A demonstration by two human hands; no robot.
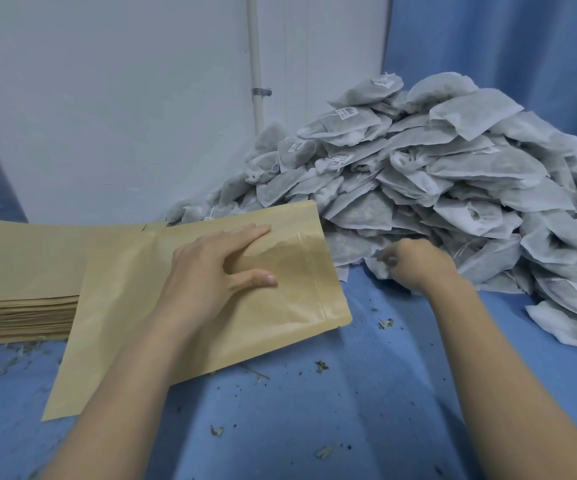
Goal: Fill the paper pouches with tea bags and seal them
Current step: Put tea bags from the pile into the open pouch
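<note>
A brown paper pouch (290, 296) lies flat on the blue cloth, its zip-seal mouth pointing right toward the tea bags. My left hand (211, 268) rests on top of it with fingers straight and spread, near the mouth. A big heap of grey-white tea bags (453, 174) fills the right side. At the heap's lower left edge my right hand (415, 261) has its fingers curled round one tea bag (380, 268). The hand is slightly blurred.
A thick stack of flat brown pouches (20, 271) sits at the left against the white wall (107, 98). Loose herb crumbs (386, 323) are scattered over the blue cloth (315, 410). A white pipe (256, 64) runs up the wall behind the heap.
</note>
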